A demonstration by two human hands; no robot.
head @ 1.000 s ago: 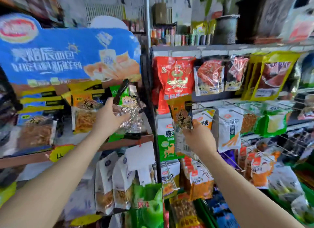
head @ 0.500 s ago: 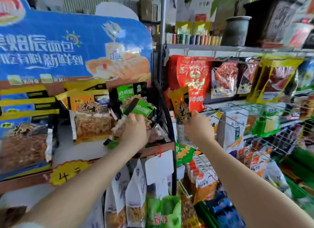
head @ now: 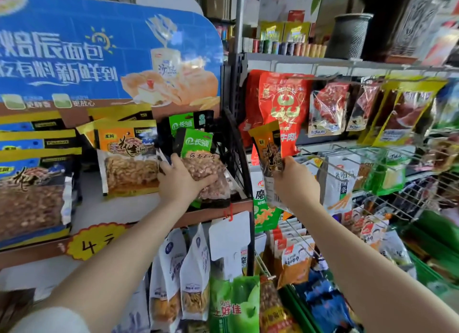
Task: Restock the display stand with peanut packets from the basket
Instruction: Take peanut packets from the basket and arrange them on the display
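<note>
Since a second ago my left hand (head: 181,183) has lowered the green packet (head: 201,166) onto the shelf (head: 119,208), fingers curled round it. At three o'clock my right hand (head: 293,183) pinches an orange packet (head: 269,154) — it could slip while I'm distracted.

Green-topped packet (head: 198,163) on display shelf (head: 116,208), right of orange packet (head: 129,163), left of wire rack (head: 372,158).

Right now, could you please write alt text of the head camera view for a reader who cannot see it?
The left hand grips a green-topped peanut packet on the display stand shelf, while the right hand holds up an orange peanut packet. Wire racks of hanging snacks fill the right side.
</note>
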